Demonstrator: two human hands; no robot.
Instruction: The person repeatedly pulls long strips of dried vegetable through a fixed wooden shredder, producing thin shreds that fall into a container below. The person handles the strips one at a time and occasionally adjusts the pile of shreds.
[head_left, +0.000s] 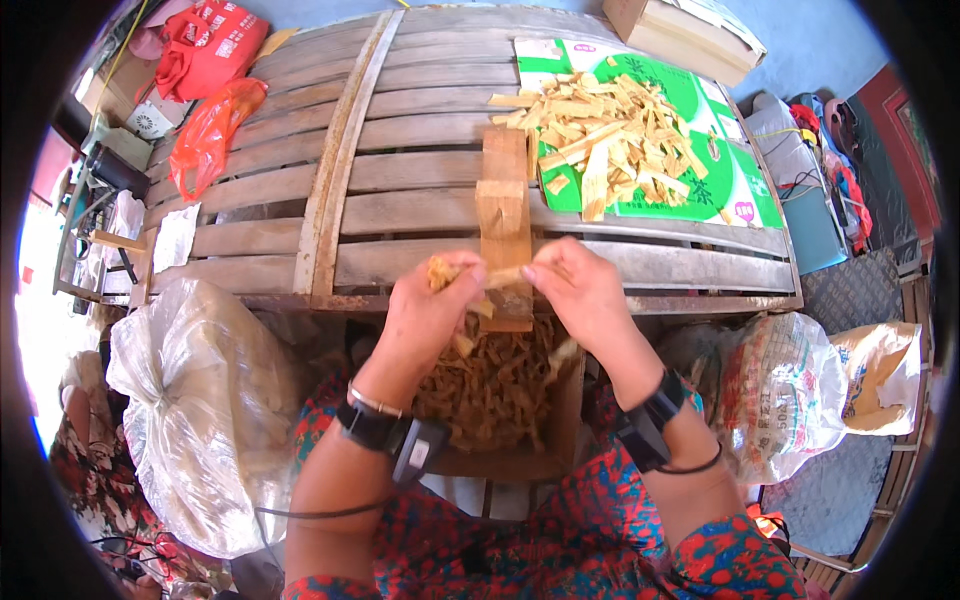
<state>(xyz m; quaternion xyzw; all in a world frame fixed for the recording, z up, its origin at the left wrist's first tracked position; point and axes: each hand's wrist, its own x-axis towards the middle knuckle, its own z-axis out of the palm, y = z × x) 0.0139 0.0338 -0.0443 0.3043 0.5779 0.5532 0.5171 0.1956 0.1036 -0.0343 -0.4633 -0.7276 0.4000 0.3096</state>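
Observation:
Between my two hands stretches a pale yellow, dried, woody strip (505,277). My left hand (420,310) is closed round one end, with more yellowish pieces bunched in its fingers. The other end is pinched by the thumb and fingers of my right hand (582,290). Just behind the strip, a wooden block stand (503,212) sits at the table's front edge. Below my hands, a cardboard box (490,462) holds many brownish, shrivelled strips (490,395). Farther right, a heap of flat yellow strips (620,140) lies on a green printed cardboard sheet (745,190).
The slatted wooden table (410,215) has a rusty metal frame. Red bags (210,50) and an orange plastic bag (212,130) lie at far left. A carton (690,40) stands at the back right. Full plastic sacks (195,420) flank me. Dark straps and a cable are on my wrists.

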